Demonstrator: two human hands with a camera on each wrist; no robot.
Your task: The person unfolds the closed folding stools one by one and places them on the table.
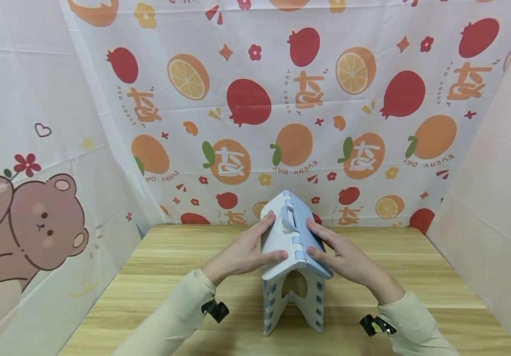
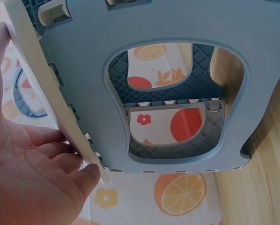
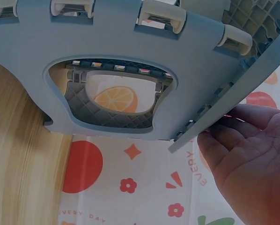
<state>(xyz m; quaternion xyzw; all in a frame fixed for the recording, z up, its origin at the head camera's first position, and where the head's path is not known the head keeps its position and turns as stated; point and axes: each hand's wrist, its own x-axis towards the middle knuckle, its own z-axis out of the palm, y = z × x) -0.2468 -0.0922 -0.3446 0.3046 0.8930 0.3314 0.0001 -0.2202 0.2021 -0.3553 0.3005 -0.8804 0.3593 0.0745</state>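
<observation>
A blue-and-white folding stool [image 1: 293, 262] stands half-folded at centre frame on the wooden table [image 1: 157, 277]. The left hand [image 1: 242, 252] and right hand [image 1: 342, 254] press flat, fingers straight, on its two peaked seat halves. Behind hangs a fruit-print cloth [image 1: 282, 99].
</observation>
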